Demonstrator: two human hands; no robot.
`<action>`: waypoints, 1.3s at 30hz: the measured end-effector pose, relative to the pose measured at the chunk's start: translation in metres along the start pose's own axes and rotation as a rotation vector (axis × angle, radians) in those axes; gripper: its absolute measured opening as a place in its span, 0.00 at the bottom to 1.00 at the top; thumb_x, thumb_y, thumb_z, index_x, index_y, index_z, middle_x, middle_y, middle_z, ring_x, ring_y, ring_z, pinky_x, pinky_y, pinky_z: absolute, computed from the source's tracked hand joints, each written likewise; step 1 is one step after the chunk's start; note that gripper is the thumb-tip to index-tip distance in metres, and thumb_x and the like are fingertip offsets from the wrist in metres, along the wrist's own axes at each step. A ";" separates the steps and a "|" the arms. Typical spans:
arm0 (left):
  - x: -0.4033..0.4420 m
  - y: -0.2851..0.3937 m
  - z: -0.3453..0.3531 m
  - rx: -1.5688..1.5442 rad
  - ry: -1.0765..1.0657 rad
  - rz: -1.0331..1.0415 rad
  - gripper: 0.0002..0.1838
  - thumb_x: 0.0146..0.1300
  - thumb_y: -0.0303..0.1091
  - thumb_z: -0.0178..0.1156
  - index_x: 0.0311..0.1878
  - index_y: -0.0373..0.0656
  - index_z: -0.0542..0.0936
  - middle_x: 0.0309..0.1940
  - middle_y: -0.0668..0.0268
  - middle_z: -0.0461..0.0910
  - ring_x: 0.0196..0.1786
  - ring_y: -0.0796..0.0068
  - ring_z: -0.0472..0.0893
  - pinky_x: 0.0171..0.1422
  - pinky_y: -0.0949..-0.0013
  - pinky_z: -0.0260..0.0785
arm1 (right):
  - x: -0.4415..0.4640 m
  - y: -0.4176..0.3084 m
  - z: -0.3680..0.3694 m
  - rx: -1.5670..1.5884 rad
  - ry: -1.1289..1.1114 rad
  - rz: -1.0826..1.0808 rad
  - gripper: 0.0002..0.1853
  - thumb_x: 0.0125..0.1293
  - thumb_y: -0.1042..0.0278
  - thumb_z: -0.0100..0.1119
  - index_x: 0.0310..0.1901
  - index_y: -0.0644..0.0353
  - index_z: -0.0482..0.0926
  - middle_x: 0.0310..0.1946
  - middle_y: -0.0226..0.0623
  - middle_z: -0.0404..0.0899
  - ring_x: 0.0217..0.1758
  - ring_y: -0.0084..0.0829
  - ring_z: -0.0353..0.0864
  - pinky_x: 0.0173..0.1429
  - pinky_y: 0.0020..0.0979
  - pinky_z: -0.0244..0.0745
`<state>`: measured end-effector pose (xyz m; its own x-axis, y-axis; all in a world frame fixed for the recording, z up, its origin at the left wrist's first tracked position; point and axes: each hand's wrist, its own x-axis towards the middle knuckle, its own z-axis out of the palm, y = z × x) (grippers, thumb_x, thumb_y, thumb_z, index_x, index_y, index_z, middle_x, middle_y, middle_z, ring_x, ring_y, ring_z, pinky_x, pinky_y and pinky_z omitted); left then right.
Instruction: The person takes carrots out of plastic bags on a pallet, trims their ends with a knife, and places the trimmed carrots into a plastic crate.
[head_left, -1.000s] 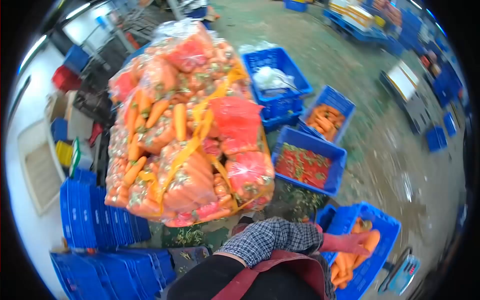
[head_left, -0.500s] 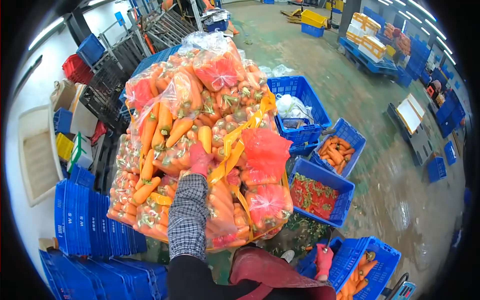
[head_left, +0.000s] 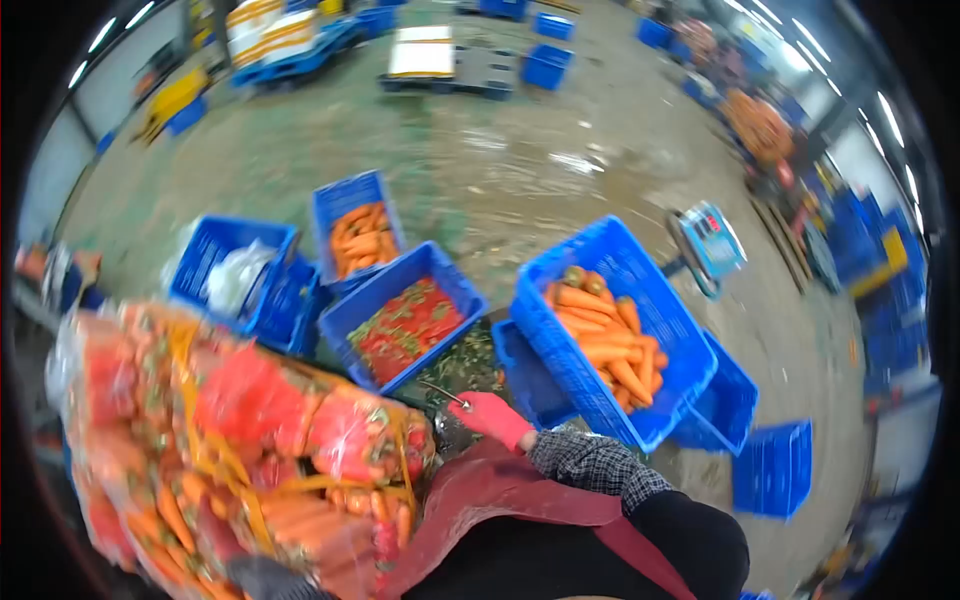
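Right fingers (head_left: 474,408) curled round a thin tool (head_left: 441,392) — left fingers (head_left: 208,515) over bagged carrots (head_left: 172,518), blurred, grip unclear

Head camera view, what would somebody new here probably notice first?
Probably the big heap of bagged carrots, which fills the lower left of the picture. Next might be the loose orange carrots in a blue crate, right of centre. Then perhaps the pink-gloved right hand, below the middle, holding a thin tool that points toward the heap's side of the picture.
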<state>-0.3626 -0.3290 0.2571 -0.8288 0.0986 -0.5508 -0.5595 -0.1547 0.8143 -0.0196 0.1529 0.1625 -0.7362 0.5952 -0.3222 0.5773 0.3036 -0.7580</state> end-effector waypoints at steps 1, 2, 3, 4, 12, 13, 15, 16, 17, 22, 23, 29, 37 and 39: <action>-0.042 0.005 0.029 -0.235 -0.095 -0.189 0.24 0.71 0.53 0.53 0.63 0.50 0.76 0.50 0.63 0.81 0.46 0.68 0.80 0.52 0.63 0.75 | -0.002 0.018 0.000 -0.006 0.117 -0.001 0.18 0.68 0.51 0.61 0.47 0.59 0.85 0.37 0.46 0.86 0.43 0.47 0.84 0.53 0.43 0.78; -0.068 -0.002 0.044 -0.222 -0.130 -0.156 0.24 0.71 0.51 0.54 0.63 0.48 0.76 0.49 0.64 0.80 0.46 0.69 0.79 0.51 0.64 0.75 | -0.003 0.030 -0.001 -0.015 0.220 -0.008 0.19 0.67 0.49 0.63 0.47 0.59 0.85 0.34 0.45 0.86 0.37 0.43 0.85 0.48 0.42 0.79; -0.092 -0.023 0.073 -0.174 -0.197 -0.088 0.24 0.70 0.49 0.55 0.63 0.46 0.75 0.47 0.64 0.80 0.45 0.69 0.79 0.50 0.65 0.74 | -0.012 0.042 -0.014 0.003 0.237 0.008 0.19 0.67 0.49 0.63 0.47 0.59 0.85 0.34 0.45 0.86 0.37 0.43 0.85 0.48 0.42 0.79; -0.110 -0.045 0.099 -0.142 -0.258 -0.022 0.23 0.70 0.47 0.55 0.63 0.45 0.75 0.46 0.64 0.80 0.44 0.69 0.79 0.49 0.66 0.74 | -0.018 0.053 -0.029 0.080 0.223 0.103 0.20 0.68 0.49 0.63 0.47 0.58 0.85 0.31 0.42 0.85 0.33 0.37 0.83 0.43 0.39 0.78; -0.121 -0.265 0.400 -0.138 -1.246 -0.670 0.36 0.66 0.53 0.52 0.59 0.23 0.75 0.36 0.57 0.83 0.29 0.74 0.78 0.35 0.76 0.69 | -0.049 0.094 -0.077 0.398 0.240 0.327 0.19 0.69 0.50 0.61 0.48 0.58 0.84 0.21 0.32 0.78 0.19 0.24 0.75 0.27 0.30 0.72; -0.148 -0.262 0.446 0.082 -1.295 -0.573 0.37 0.65 0.55 0.51 0.60 0.26 0.75 0.42 0.53 0.84 0.34 0.73 0.81 0.38 0.76 0.72 | -0.049 0.102 -0.077 0.404 0.249 0.333 0.19 0.69 0.50 0.61 0.48 0.58 0.84 0.21 0.32 0.78 0.19 0.24 0.75 0.27 0.30 0.72; -0.159 -0.311 0.526 0.153 -1.264 -0.839 0.34 0.66 0.53 0.54 0.63 0.31 0.73 0.48 0.52 0.82 0.39 0.68 0.82 0.41 0.71 0.75 | -0.049 0.117 -0.076 0.346 0.319 0.319 0.19 0.69 0.50 0.61 0.48 0.58 0.83 0.19 0.31 0.76 0.19 0.23 0.74 0.26 0.30 0.71; -0.173 -0.324 0.559 0.156 -1.175 -0.924 0.30 0.67 0.47 0.57 0.63 0.31 0.72 0.49 0.53 0.82 0.42 0.68 0.83 0.40 0.69 0.76 | -0.051 0.118 -0.079 0.347 0.321 0.324 0.19 0.69 0.50 0.61 0.48 0.58 0.83 0.19 0.31 0.76 0.19 0.23 0.74 0.26 0.30 0.71; -0.168 -0.353 0.585 0.241 -1.294 -0.797 0.27 0.67 0.43 0.59 0.61 0.31 0.72 0.48 0.54 0.81 0.45 0.66 0.83 0.45 0.67 0.77 | -0.051 0.118 -0.083 0.373 0.312 0.345 0.19 0.69 0.51 0.61 0.48 0.59 0.83 0.19 0.30 0.76 0.19 0.23 0.74 0.26 0.30 0.70; -0.171 -0.344 0.583 0.412 -1.007 -0.333 0.28 0.63 0.33 0.65 0.66 0.36 0.73 0.47 0.59 0.82 0.46 0.68 0.82 0.51 0.68 0.76 | -0.051 0.096 -0.105 0.469 0.256 0.503 0.19 0.69 0.51 0.60 0.47 0.60 0.82 0.19 0.29 0.75 0.19 0.22 0.72 0.26 0.30 0.68; -0.159 -0.320 0.556 0.304 -1.004 -0.276 0.27 0.63 0.33 0.65 0.66 0.37 0.74 0.49 0.60 0.82 0.47 0.69 0.82 0.53 0.67 0.76 | -0.049 0.098 -0.101 0.471 0.247 0.484 0.19 0.69 0.51 0.60 0.47 0.59 0.82 0.20 0.29 0.76 0.19 0.22 0.71 0.26 0.29 0.68; -0.076 -0.112 0.300 0.737 0.014 1.082 0.21 0.64 0.31 0.62 0.60 0.37 0.77 0.50 0.61 0.80 0.53 0.71 0.79 0.56 0.66 0.72 | -0.016 0.108 -0.057 0.314 0.190 0.316 0.19 0.69 0.51 0.60 0.46 0.60 0.82 0.22 0.29 0.76 0.21 0.22 0.71 0.28 0.30 0.68; 0.000 0.018 -0.083 0.780 1.094 0.901 0.40 0.53 0.37 0.73 0.69 0.35 0.67 0.59 0.55 0.76 0.62 0.63 0.75 0.68 0.62 0.67 | 0.024 -0.001 -0.002 0.235 -0.063 0.107 0.16 0.69 0.53 0.62 0.43 0.59 0.84 0.20 0.28 0.75 0.16 0.21 0.68 0.22 0.28 0.62; 0.000 0.027 -0.159 0.639 1.134 0.827 0.46 0.51 0.38 0.75 0.71 0.35 0.65 0.62 0.53 0.75 0.65 0.61 0.74 0.70 0.61 0.66 | 0.032 -0.028 0.016 0.285 -0.130 0.096 0.14 0.68 0.54 0.65 0.41 0.58 0.84 0.16 0.25 0.73 0.13 0.19 0.66 0.19 0.27 0.59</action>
<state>-0.3773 -0.4891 0.2501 -0.6249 -0.6200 0.4745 -0.1149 0.6742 0.7296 -0.0648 0.1511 0.1642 -0.7323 0.5058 -0.4559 0.5379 0.0192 -0.8428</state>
